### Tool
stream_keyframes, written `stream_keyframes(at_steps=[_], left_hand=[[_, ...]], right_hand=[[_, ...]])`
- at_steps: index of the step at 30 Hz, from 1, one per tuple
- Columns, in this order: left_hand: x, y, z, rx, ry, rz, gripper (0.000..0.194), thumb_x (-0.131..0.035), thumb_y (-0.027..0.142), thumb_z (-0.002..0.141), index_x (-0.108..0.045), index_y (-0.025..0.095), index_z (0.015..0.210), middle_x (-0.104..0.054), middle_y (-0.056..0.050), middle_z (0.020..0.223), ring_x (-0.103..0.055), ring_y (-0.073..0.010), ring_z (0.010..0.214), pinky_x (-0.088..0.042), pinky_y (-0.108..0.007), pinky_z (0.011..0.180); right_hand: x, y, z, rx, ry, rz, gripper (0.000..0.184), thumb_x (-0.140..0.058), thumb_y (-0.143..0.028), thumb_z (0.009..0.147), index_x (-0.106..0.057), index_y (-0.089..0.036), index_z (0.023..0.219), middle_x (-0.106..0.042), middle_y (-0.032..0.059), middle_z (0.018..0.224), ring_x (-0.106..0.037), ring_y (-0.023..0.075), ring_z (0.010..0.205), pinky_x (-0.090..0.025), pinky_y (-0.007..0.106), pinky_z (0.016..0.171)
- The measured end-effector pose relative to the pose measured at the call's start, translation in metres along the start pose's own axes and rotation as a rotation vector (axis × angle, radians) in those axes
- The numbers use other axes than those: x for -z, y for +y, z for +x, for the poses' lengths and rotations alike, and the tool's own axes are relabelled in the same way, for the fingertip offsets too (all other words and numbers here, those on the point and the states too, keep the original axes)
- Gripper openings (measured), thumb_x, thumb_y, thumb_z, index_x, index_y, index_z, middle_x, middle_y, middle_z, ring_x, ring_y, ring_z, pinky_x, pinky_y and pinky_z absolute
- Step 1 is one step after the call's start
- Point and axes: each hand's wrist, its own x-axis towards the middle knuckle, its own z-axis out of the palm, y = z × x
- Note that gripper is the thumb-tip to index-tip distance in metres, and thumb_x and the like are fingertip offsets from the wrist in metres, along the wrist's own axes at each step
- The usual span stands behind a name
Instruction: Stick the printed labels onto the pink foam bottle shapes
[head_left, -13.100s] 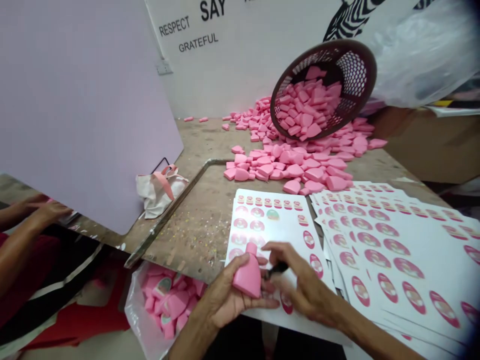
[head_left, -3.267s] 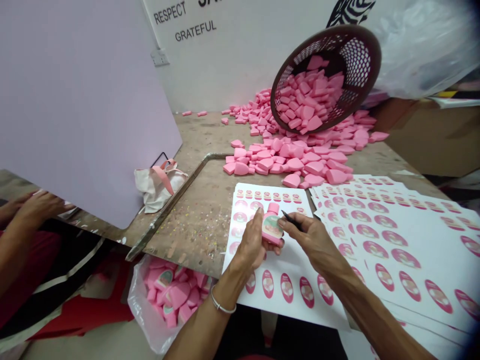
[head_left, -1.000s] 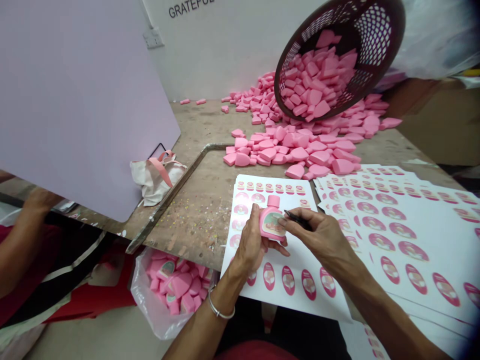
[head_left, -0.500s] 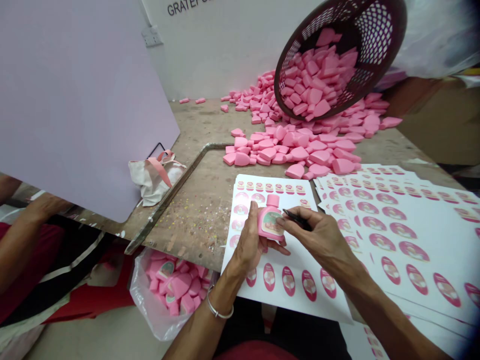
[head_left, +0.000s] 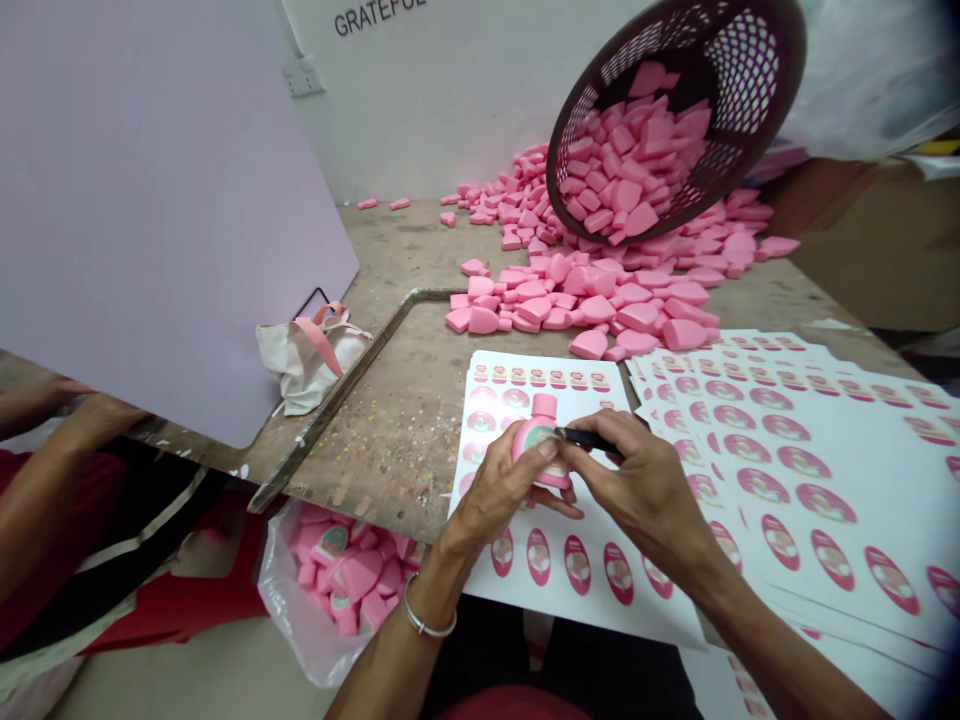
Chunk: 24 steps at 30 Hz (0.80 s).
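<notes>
My left hand (head_left: 501, 482) is wrapped round a small pink bottle (head_left: 545, 406), held upright above a sticker sheet (head_left: 555, 606). Its thumb lies across the round, greenish label (head_left: 537, 436) on the bottle's front. Between the thumb and fingers of my right hand (head_left: 637, 462) is a slim black tool (head_left: 589, 439), perhaps a pen or a craft knife. The tool's tip meets the label's upper right edge, beside my left thumb. Printed pink and white ovals and small badges cover the sheet under both hands.
Many pink bottles (head_left: 585, 300) spread across the table from a tipped brown basket (head_left: 787, 60). More sticker sheets (head_left: 885, 450) overlap at the right. A plastic bag (head_left: 300, 625) of labelled bottles hangs below the table edge, near a cloth bag (head_left: 304, 370). Another person's arm (head_left: 45, 480) is at far left.
My left thumb has moved from the bottle's side onto its label. The black tool now lies more level, its tip shifted left to the label's edge.
</notes>
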Motion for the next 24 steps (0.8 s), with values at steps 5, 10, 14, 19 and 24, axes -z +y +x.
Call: stream_keyframes(at_steps=[5, 10, 14, 19, 24], left_hand=[[-0.001, -0.006, 0.002, -0.001, -0.034, -0.070, 0.033, -0.059, 0.040, 0.085, -0.050, 0.017, 0.107, -0.056, -0.003, 0.089, -0.065, -0.0159, 0.069, -0.058, -0.030, 0.057], [-0.004, -0.007, 0.002, 0.012, -0.048, -0.084, 0.024, -0.058, 0.036, 0.085, -0.052, 0.019, 0.100, -0.055, -0.002, 0.089, -0.061, -0.0121, 0.066, -0.057, -0.026, 0.054], [-0.006, -0.001, -0.003, 0.050, -0.013, -0.081, 0.020, -0.061, 0.032, 0.082, -0.055, 0.017, 0.096, -0.057, -0.003, 0.087, -0.058, -0.0119, 0.067, -0.058, -0.028, 0.058], [-0.015, 0.004, -0.006, 0.090, -0.032, -0.021, 0.033, -0.070, 0.022, 0.071, -0.056, 0.020, 0.100, -0.058, 0.000, 0.076, -0.059, -0.0142, 0.067, -0.057, -0.029, 0.057], [-0.003, 0.002, -0.034, 0.207, 0.050, 0.093, 0.042, -0.063, 0.042, 0.076, -0.057, 0.020, 0.110, -0.061, 0.000, 0.063, -0.058, -0.0146, 0.043, -0.039, -0.021, 0.036]], right_hand=[[-0.006, 0.000, -0.013, 0.209, 0.188, -0.430, 0.017, -0.056, -0.035, 0.088, -0.065, -0.019, 0.087, -0.063, 0.0054, 0.080, -0.055, 0.0195, 0.079, -0.039, 0.029, 0.065], [-0.005, 0.010, -0.013, 0.154, 0.321, -0.550, 0.029, -0.057, -0.045, 0.086, -0.063, -0.019, 0.098, -0.061, 0.0055, 0.080, -0.056, 0.0205, 0.076, -0.037, 0.029, 0.061], [0.006, 0.022, 0.000, -0.163, 0.408, -0.319, 0.075, -0.068, -0.063, 0.068, -0.048, -0.019, 0.125, -0.060, 0.0096, 0.096, -0.058, 0.0255, 0.083, -0.043, 0.034, 0.063], [-0.013, 0.028, 0.004, -0.317, 0.016, 0.231, 0.068, -0.071, -0.058, 0.064, -0.050, -0.024, 0.119, -0.060, 0.0078, 0.109, -0.060, 0.0238, 0.097, -0.050, 0.034, 0.074], [-0.021, 0.040, 0.003, -0.329, -0.019, 0.230, 0.054, -0.070, -0.057, 0.066, -0.056, -0.024, 0.106, -0.063, 0.0066, 0.109, -0.061, 0.0247, 0.101, -0.050, 0.033, 0.075]])
